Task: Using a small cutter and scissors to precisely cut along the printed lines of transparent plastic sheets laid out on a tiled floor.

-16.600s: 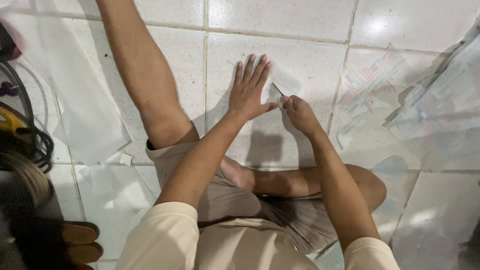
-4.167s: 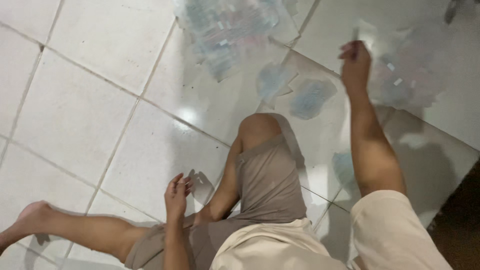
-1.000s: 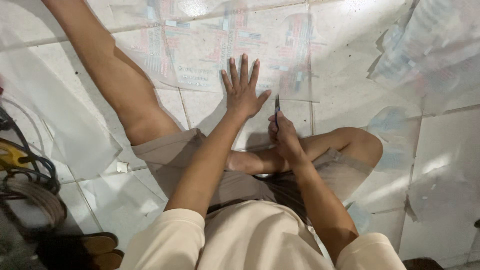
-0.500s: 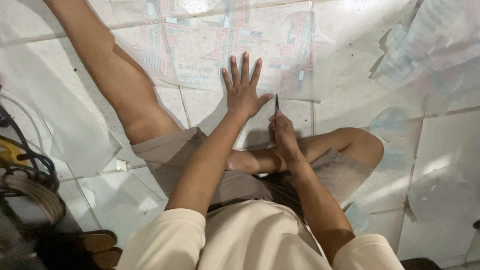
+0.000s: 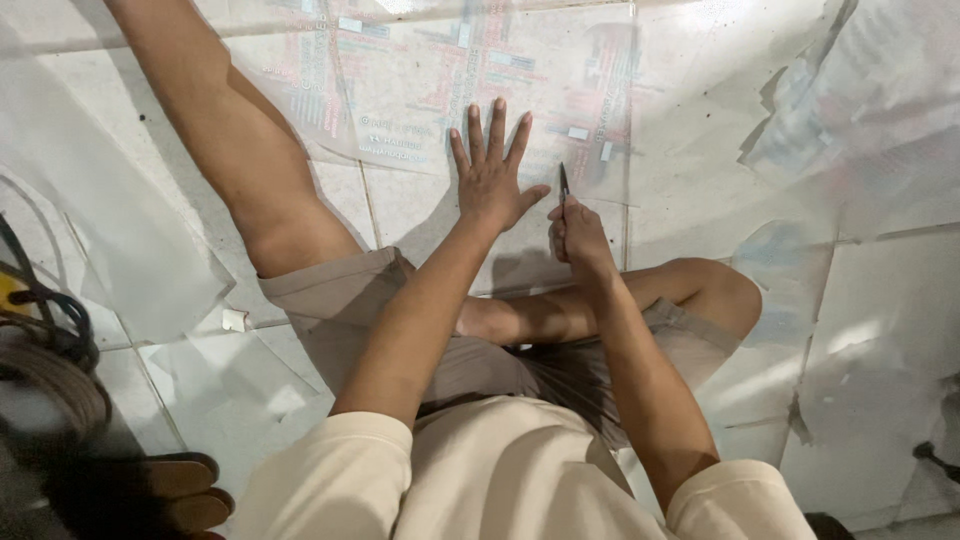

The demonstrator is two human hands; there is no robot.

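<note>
On the tiled floor, far of the folded legs: a clear, thin plastic sheet with printed coloured panels [image 5: 440, 90] lies flat across the white tiles [image 5: 720, 150].
Left hand [image 5: 490, 185]: fingers spread, palm pressed flat on the sheet, pinning it.
Right hand [image 5: 578, 235]: closed in a fist around a slim, dark-bladed cutting knife [image 5: 563, 182], tip on the sheet just right of the left thumb.
Sheet handling: likely light, limp and slippery on tile; best held by flat pressure close to the blade.
Blade detail: too small to tell its type.
Left edge: coiled dark cables [image 5: 45, 340].
</note>
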